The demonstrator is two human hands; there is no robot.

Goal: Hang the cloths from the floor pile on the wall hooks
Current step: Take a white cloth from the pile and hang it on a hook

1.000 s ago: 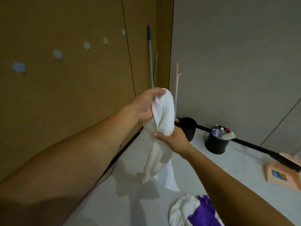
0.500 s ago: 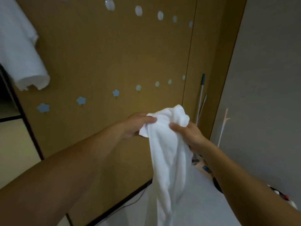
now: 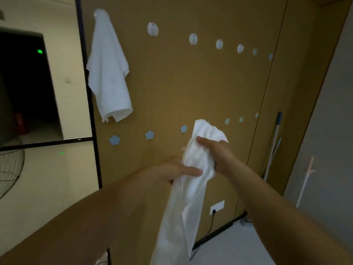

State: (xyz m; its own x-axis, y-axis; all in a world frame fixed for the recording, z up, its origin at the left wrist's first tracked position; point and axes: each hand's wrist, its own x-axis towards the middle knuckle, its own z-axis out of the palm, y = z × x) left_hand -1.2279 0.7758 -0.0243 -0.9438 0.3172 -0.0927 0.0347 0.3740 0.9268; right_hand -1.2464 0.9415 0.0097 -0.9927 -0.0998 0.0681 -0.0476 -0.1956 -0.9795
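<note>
White cloth hangs in both hands in front of the brown wall. Its long axis is close to upright: the bunched top end points up past the right fingers, and the tail drops below the left fingers, leaning slightly left, out of the bottom of view. The right hand is clamped round the upper part, thumb across the front. Just below it, the left hand pinches the cloth, one digit laid flat over the front and the others hidden behind. Up and left of the fingers, a hung cloth drapes from a hook. Round hooks run in a row high above the fingers. Flower hooks run in a lower row, about level with the right fingers.
</note>
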